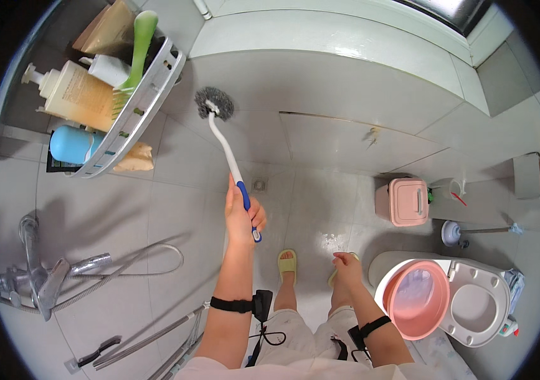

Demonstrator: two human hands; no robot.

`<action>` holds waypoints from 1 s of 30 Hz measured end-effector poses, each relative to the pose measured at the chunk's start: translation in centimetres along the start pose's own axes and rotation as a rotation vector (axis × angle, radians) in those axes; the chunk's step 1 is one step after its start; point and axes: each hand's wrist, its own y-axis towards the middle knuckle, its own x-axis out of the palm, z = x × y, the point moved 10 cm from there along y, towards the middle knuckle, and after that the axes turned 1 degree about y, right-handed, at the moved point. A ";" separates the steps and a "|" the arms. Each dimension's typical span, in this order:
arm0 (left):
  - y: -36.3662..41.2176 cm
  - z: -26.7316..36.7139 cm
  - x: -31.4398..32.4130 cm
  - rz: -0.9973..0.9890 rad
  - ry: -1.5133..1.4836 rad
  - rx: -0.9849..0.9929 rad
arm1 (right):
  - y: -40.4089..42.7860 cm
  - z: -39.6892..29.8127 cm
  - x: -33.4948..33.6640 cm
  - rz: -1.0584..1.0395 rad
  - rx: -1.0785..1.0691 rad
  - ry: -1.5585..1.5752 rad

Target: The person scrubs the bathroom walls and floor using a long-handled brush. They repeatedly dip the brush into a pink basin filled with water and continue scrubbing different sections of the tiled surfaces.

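Note:
My left hand (pixel 241 216) grips the blue part of a long-handled scrub brush (pixel 226 145) with a white, bent shaft. Its round head (pixel 214 103) of grey steel-wool-like mesh points up and away, in front of the grey tiled wall (pixel 246 85); whether it touches the tiles I cannot tell. My right hand (pixel 347 267) hangs lower on the right, above my slippered foot. Its fingers are loosely curled and I see nothing held in them. On the floor between wall and feet sits a square drain (pixel 259 185).
A corner shelf (pixel 144 114) with bottles and a green comb juts out upper left. Below it are a chrome faucet (pixel 37 275) and hose. At right stand a pink bin (pixel 409 202), a plunger (pixel 451 233), and a toilet (pixel 474 308) bearing pink basins (pixel 419 327). Poles (pixel 151 337) lean lower left.

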 end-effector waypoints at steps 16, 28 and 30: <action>-4.5 7.8 5.7 0.118 0.165 0.077 | -0.4 -0.5 0.0 0.004 0.002 -0.003; -4.0 13.2 5.6 0.059 0.082 -0.104 | -0.1 -5.2 -5.1 0.054 -0.183 0.006; -3.9 11.7 4.3 0.174 0.322 -0.054 | -0.1 -5.1 -5.8 0.057 -0.183 0.044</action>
